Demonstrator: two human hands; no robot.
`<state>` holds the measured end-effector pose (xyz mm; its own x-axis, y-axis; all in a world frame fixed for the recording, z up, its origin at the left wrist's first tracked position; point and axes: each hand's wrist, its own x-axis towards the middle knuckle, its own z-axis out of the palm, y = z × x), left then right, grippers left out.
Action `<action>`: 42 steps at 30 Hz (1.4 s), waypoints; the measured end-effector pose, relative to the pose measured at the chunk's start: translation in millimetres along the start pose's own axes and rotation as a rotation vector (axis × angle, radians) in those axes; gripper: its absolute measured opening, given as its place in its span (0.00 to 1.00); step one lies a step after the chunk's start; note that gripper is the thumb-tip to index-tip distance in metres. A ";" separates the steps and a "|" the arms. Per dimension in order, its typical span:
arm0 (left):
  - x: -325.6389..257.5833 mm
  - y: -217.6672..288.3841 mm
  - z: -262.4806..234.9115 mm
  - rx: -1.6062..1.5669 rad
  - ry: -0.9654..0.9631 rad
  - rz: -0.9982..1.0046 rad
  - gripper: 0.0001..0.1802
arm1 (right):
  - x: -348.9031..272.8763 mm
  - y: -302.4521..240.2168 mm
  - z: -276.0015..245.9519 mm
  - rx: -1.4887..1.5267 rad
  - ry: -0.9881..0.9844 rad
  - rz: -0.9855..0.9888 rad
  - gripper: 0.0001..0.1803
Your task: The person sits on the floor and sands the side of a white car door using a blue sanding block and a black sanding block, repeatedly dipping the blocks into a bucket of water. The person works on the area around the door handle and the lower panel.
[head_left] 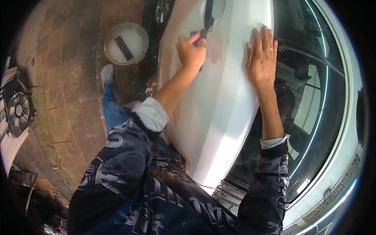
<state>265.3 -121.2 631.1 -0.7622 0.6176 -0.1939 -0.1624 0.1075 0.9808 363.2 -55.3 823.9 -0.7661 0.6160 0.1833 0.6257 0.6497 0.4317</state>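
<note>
While gripping a small dark block (pixel 199 34), left hand (pixel 191 51) fingers; right hand (pixel 261 55) flat, fingers together, on car door (pixel 219 102).

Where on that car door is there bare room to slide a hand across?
The silver door panel is bare between the left hand and right hand, and below them toward the window glass. It is crowded near the door handle, where the left hand presses a small sanding block.
</note>
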 end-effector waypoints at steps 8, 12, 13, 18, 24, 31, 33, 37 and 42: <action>30.5 3.0 4.6 -0.101 -0.065 -0.236 0.17 | 2.7 -0.3 -1.8 -0.008 -0.010 0.000 0.26; -4.6 16.9 -3.7 0.006 -0.079 -0.113 0.15 | -3.0 -1.9 4.1 -0.004 -0.015 0.019 0.27; 1.1 18.7 -6.3 -0.018 -0.069 -0.136 0.14 | -1.2 -0.9 2.7 0.004 -0.013 0.016 0.27; -22.0 20.4 -12.5 0.054 -0.153 -0.043 0.16 | 3.0 1.6 7.0 0.017 0.009 0.008 0.27; 2.5 -1.8 -3.9 -0.012 -0.153 -0.233 0.19 | -0.8 -4.4 -1.2 -0.011 -0.021 0.007 0.26; 9.6 10.4 -4.1 0.033 -0.111 -0.256 0.18 | 0.2 -2.3 0.8 -0.019 -0.009 0.003 0.27; -21.1 26.9 -10.5 0.103 -0.186 -0.134 0.19 | -2.4 0.7 3.8 -0.019 -0.006 0.013 0.27; -29.6 -4.5 -11.2 0.064 -0.173 -0.109 0.19 | -3.1 -3.7 -1.4 -0.029 -0.012 0.014 0.27; -57.3 15.3 -31.3 0.056 -0.200 -0.045 0.17 | 1.1 -0.1 6.7 -0.003 0.031 -0.003 0.25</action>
<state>286.9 -179.4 656.7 -0.6146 0.7530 -0.2351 -0.1536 0.1781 0.9720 363.2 -51.8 818.2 -0.7720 0.6003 0.2090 0.6231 0.6498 0.4353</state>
